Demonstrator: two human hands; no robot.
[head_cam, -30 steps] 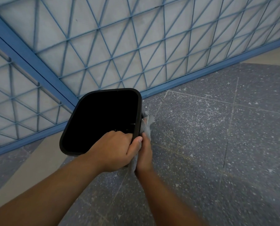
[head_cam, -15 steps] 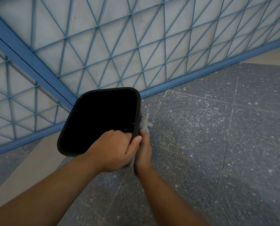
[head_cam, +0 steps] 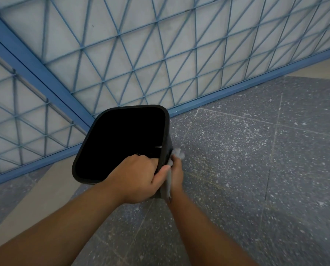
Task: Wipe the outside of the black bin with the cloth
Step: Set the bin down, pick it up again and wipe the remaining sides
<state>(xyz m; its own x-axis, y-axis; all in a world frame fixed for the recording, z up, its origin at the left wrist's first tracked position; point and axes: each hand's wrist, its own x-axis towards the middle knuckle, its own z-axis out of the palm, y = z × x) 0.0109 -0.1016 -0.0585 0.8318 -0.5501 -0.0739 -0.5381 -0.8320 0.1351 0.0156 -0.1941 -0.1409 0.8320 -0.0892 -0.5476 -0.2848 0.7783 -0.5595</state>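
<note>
Black plastic bin (head_cam: pixel 122 143), one, rectangular with rounded corners, mouth turned toward the head camera so the interior reads as plain dark; nothing can be made out inside. Bin sits low over the speckled grey floor (head_cam: pixel 256 169), just in front of the blue lattice fence (head_cam: pixel 141 54); whether its base rests on the floor cannot be told, the base being hidden. Left hand (head_cam: pixel 139 177): grip clamped on the bin's near right rim, fingers curled over the edge into the opening, thumb lying on the outside. Judged purpose: to steady and tilt the bin so the right wall is presented for wiping. Right hand (head_cam: pixel 176 175): just right of the bin, against its outer right wall, grip closed round a pale grey cloth (head_cam: pixel 177 153); a tuft of cloth sticks out beyond the fingers and a strip of it shows between hand and bin wall. Judged purpose: cloth is kept sandwiched between palm and wall so rubbing pressure goes into the plastic. Step in hand, by my reading: wiping the right outer side; the other outer walls are hidden from this angle, so progress on them cannot be judged. Count: bins 1, cloths 1, hands 2, both engaged; fence panels beyond the bin 2, meeting at a thick blue post (head_cam: pixel 35 68)
</note>
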